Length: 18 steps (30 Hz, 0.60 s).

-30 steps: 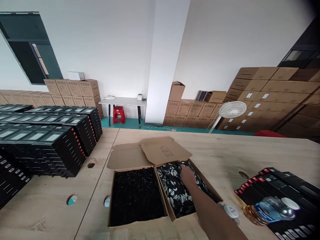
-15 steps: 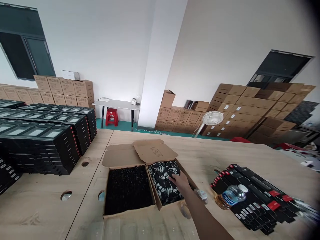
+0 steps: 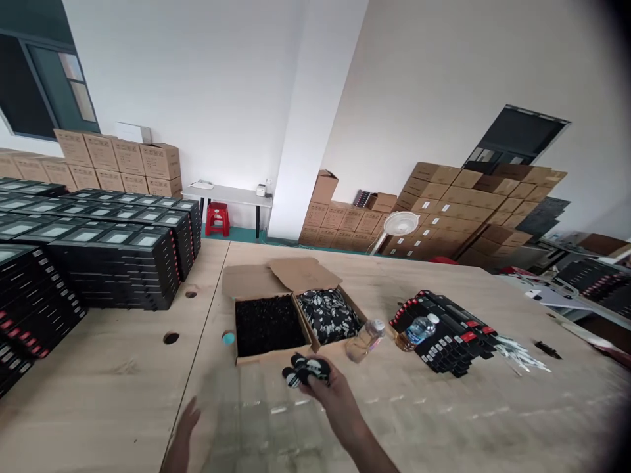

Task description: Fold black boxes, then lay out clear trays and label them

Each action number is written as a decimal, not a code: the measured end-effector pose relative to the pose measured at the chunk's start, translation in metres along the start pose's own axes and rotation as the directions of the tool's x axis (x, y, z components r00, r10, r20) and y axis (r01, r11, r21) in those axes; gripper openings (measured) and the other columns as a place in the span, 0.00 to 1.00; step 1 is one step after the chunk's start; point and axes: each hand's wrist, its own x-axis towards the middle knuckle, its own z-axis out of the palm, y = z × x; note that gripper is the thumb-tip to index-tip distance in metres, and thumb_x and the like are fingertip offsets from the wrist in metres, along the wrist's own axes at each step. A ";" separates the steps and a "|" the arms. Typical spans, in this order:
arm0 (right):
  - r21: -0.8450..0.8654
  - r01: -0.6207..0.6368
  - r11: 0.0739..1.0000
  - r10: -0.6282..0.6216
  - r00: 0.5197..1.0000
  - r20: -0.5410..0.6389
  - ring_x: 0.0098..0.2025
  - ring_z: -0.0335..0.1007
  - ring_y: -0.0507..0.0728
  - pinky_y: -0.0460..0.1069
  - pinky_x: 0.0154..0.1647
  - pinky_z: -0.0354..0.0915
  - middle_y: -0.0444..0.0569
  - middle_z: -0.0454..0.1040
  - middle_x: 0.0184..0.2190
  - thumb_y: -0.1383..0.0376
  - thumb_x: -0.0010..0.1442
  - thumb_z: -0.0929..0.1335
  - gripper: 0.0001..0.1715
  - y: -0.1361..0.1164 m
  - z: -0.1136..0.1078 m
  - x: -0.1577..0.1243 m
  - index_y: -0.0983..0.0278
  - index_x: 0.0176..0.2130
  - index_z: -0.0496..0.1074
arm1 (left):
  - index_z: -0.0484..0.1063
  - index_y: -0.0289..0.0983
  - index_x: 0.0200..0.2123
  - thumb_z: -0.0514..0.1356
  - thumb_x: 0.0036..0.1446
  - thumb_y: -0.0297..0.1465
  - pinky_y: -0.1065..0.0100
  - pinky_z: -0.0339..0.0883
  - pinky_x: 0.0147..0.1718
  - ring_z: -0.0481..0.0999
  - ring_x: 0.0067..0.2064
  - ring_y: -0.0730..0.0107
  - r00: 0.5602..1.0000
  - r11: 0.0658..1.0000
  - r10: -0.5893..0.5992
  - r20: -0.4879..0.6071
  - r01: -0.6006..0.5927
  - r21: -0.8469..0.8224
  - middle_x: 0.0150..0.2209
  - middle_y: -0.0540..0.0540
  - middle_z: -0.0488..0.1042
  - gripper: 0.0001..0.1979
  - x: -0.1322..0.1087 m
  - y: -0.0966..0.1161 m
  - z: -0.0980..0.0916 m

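Note:
My right hand (image 3: pixel 331 394) is closed on several flat round black discs (image 3: pixel 306 371) with white print, held above the table in front of two cardboard boxes. The right box (image 3: pixel 314 338) is filled with more of these printed discs (image 3: pixel 329 315). Small black pieces (image 3: pixel 270 326), too fine to make out, fill the left box (image 3: pixel 256 360). My left hand (image 3: pixel 185 427) is over the table at the lower left, slightly blurred, its fingers stretched out and nothing in it.
Beside the right box is a clear plastic bottle (image 3: pixel 365 340). A labelled bottle (image 3: pixel 418 332) rests by black-and-red flat units (image 3: pixel 453 335). Tall stacks of black units (image 3: pixel 123 269) stand at the left. Behind the wooden table (image 3: pixel 123 401) are a white fan (image 3: pixel 401 224) and cartons (image 3: pixel 444 197).
My right hand has come out of the right box toward me with several discs in it. My left hand has entered at the lower left. The view has shifted.

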 end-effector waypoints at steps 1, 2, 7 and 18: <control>-0.029 0.016 0.999 -0.015 0.999 0.040 0.45 0.73 0.64 0.58 0.43 0.73 0.53 0.75 0.44 0.56 0.53 0.71 0.22 0.013 0.024 -0.023 0.61 0.46 0.69 | 0.70 0.45 0.51 0.53 0.59 0.48 0.56 0.68 0.50 0.74 0.54 0.55 0.965 0.962 -0.182 0.187 0.214 -0.169 0.50 0.43 0.75 0.22 -0.008 0.004 -0.001; -0.089 0.048 0.995 -0.041 0.996 0.076 0.44 0.73 0.64 0.57 0.41 0.73 0.53 0.75 0.44 0.56 0.55 0.69 0.20 0.027 0.048 -0.044 0.61 0.46 0.70 | 0.71 0.43 0.51 0.52 0.58 0.51 0.54 0.70 0.46 0.77 0.50 0.52 0.922 0.925 -0.255 0.292 0.321 -0.205 0.46 0.41 0.78 0.25 -0.018 0.008 -0.003; -0.552 0.319 0.770 -0.145 0.931 0.335 0.44 0.73 0.58 0.51 0.44 0.70 0.48 0.75 0.43 0.63 0.62 0.63 0.14 0.091 0.148 -0.130 0.53 0.47 0.72 | 0.73 0.34 0.47 0.62 0.53 0.44 0.58 0.72 0.39 0.81 0.42 0.51 0.597 0.506 -0.400 0.696 0.777 -0.376 0.39 0.37 0.81 0.23 -0.069 0.025 -0.026; -0.656 0.580 0.483 -0.071 0.772 0.631 0.51 0.67 0.64 0.60 0.56 0.62 0.56 0.73 0.48 0.59 0.57 0.70 0.26 0.100 0.191 -0.179 0.59 0.55 0.68 | 0.77 0.33 0.39 0.60 0.54 0.31 0.60 0.75 0.31 0.82 0.33 0.55 0.517 0.386 -0.447 0.730 0.847 -0.364 0.28 0.42 0.80 0.10 -0.106 -0.018 -0.093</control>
